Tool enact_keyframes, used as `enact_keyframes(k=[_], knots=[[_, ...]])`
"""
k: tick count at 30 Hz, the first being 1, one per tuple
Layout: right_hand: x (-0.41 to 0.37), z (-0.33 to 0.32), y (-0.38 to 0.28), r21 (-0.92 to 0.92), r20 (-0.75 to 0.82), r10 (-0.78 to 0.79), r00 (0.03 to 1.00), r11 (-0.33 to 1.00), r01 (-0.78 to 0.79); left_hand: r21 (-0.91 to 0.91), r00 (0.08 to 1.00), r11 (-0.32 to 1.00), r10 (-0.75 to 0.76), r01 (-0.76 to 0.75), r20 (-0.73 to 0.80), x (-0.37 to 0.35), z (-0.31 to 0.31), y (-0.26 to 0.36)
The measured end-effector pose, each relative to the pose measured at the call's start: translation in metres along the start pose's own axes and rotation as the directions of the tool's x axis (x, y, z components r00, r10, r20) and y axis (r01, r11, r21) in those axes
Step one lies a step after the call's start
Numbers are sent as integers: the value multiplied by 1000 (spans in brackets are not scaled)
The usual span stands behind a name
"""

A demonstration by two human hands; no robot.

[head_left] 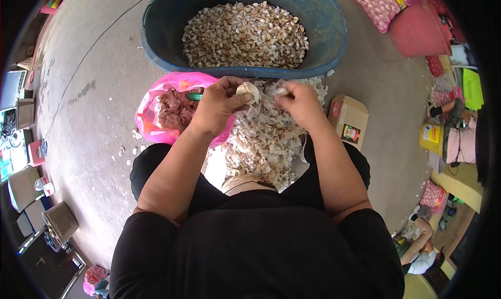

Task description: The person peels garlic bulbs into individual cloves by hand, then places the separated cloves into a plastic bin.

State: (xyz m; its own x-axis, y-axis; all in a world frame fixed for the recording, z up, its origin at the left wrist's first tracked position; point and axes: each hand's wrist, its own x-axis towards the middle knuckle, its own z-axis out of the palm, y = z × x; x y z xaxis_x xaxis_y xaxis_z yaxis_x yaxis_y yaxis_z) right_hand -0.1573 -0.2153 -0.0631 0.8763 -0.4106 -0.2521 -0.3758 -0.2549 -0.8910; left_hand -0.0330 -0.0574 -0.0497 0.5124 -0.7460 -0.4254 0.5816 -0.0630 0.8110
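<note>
My left hand (219, 103) grips a partly peeled garlic bulb (247, 93) between thumb and fingers. Close to its right, my right hand (302, 104) pinches a small whitish bit of garlic skin (281, 92). Beneath both hands spreads a heap of loose garlic skins (263, 142) between my legs. Ahead stands a blue tub (151, 35) holding a large pile of separated garlic cloves (245, 35). Left of the heap, an open pink plastic bag (147, 98) contains reddish-brown material (175, 110) and a green strip, partly hidden by my left hand.
A cardboard box (360, 111) lies by my right knee. At the upper right are a pink sack of garlic (373, 4) and a red tub (417, 30). Other people sit along the right edge near a yellow bucket (431, 137). A wicker basket (60, 223) is at left.
</note>
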Motion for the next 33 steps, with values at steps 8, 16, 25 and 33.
enact_keyframes(k=[8,16,25,33], knots=[[-2,35,-15,126,-111,-124,986,982,138,354,996,931,84,-87,23,-3,13,-1],[-3,26,-27,612,-14,73,997,790,-49,-204,987,976,-47,77,151,2,5,-6],[-10,19,-35,401,59,-47,997,916,19,94,997,994,-51,46,56,3,11,-3],[-6,12,-34,441,220,-55,974,896,-49,188,990,978,-109,90,92,2,9,6]])
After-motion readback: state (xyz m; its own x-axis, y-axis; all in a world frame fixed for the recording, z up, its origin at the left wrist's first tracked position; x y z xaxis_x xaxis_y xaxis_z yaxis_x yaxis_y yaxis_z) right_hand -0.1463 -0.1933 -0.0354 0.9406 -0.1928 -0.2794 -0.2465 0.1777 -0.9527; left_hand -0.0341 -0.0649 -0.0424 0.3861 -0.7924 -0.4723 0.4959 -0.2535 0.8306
